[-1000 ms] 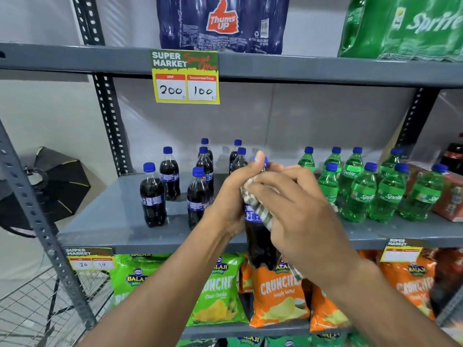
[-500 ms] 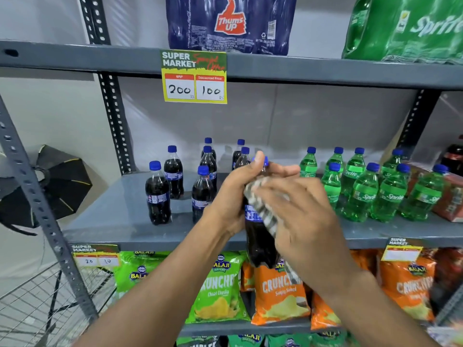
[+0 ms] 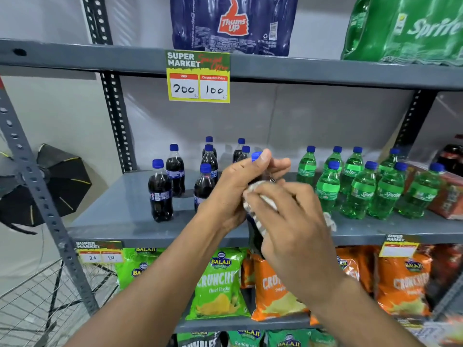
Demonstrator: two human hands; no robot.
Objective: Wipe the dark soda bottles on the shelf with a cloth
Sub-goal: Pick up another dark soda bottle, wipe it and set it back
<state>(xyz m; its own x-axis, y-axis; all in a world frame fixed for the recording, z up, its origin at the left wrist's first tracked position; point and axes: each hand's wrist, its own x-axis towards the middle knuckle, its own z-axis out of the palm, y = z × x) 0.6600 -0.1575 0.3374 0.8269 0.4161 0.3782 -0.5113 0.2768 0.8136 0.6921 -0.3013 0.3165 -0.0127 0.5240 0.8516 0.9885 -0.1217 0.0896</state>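
My left hand [image 3: 234, 194] grips the neck and shoulder of a dark soda bottle [image 3: 254, 236] with a blue cap, held in front of the grey middle shelf [image 3: 120, 216]. My right hand [image 3: 288, 221] presses a pale striped cloth [image 3: 253, 199] against the bottle's side; most of the bottle is hidden behind my hands. Several more dark soda bottles [image 3: 160, 191] with blue caps stand on the left half of the shelf.
Several green Sprite bottles [image 3: 360, 189] fill the shelf's right half, beside an orange pack [image 3: 448, 199]. Large soda packs [image 3: 233, 23] lie on the upper shelf above a price tag [image 3: 198, 77]. Crisp bags [image 3: 220, 284] line the lower shelf. A wire rack [image 3: 37, 304] stands at the lower left.
My right hand with the cloth has slid down and around the bottle's side. The left hand keeps its hold near the cap. The view has shifted slightly.
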